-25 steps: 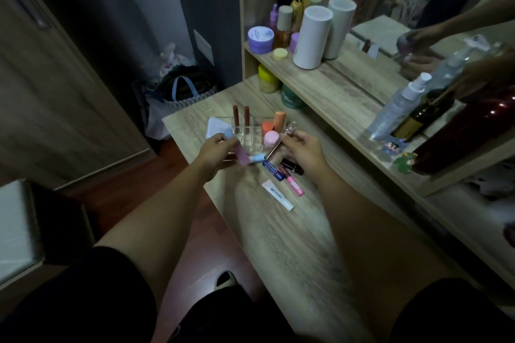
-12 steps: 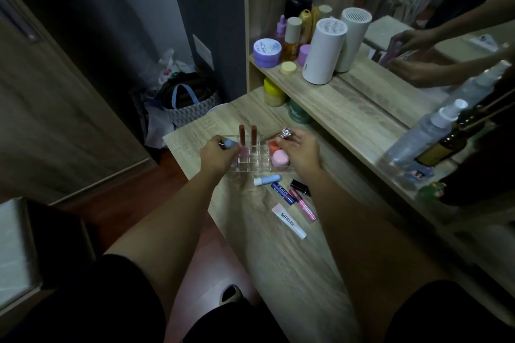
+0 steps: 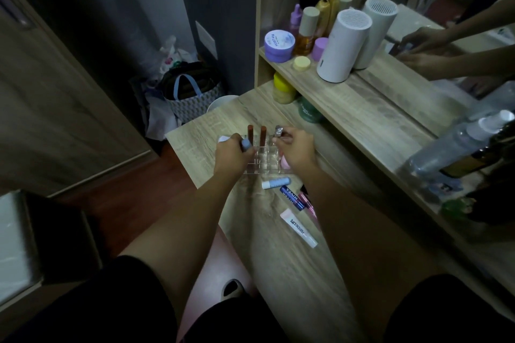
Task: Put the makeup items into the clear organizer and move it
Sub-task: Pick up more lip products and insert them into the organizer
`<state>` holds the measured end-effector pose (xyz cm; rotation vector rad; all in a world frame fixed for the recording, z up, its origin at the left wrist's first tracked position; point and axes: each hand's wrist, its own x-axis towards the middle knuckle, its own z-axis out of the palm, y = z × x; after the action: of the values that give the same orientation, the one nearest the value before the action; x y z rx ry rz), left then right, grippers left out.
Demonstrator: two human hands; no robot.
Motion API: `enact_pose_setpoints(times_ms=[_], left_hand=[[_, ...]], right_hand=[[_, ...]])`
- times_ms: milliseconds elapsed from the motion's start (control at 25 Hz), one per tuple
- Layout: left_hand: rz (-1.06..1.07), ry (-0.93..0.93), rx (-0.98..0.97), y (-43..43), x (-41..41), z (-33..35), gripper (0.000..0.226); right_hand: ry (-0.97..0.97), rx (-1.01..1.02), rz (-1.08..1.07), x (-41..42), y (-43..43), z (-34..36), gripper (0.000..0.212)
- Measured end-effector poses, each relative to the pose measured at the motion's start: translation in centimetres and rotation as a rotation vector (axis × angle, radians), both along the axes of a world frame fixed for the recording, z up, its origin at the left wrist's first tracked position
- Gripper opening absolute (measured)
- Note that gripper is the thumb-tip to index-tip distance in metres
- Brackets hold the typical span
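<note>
The clear organizer (image 3: 260,162) stands on the wooden table (image 3: 278,253), with two brown lipsticks (image 3: 256,135) upright in its far cells. My left hand (image 3: 230,159) grips a small tube with a blue cap (image 3: 245,144) over the organizer's left side. My right hand (image 3: 296,149) holds a slim stick with a silver jeweled cap (image 3: 279,130) over its right side. A pink round item (image 3: 284,163) shows under my right hand. On the table in front lie a light blue balm (image 3: 276,183), a dark blue Nivea stick (image 3: 292,198), a pink tube (image 3: 306,202) and a white tube (image 3: 298,228).
A raised shelf (image 3: 362,108) on the right carries a purple jar (image 3: 279,45), bottles, a white cylinder (image 3: 344,46) and a spray bottle (image 3: 457,145). A yellow-lidded jar (image 3: 283,88) and a green jar (image 3: 309,113) sit below it. A bag (image 3: 192,92) lies on the floor beyond the table.
Both hands moved away from me to the organizer, carrying the blue-capped tube and the silver-capped stick. The light blue balm now lies on the table.
</note>
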<state>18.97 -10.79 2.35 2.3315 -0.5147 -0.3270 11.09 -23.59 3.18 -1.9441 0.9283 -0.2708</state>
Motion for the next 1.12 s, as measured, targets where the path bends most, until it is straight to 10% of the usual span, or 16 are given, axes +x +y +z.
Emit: enact_pose_setpoints(times_ms=[600, 1120], left_hand=[[0.012, 0.111, 0.021, -0.1, 0.0, -0.5, 0.054], [0.132, 0.241, 0.006, 3.1, -7.0, -3.1, 0.038]], right_hand=[[0.1, 0.026, 0.059, 0.2, -0.9, -0.2, 0.04], [0.174, -0.122, 0.135, -9.2, -1.0, -1.2, 0.028]])
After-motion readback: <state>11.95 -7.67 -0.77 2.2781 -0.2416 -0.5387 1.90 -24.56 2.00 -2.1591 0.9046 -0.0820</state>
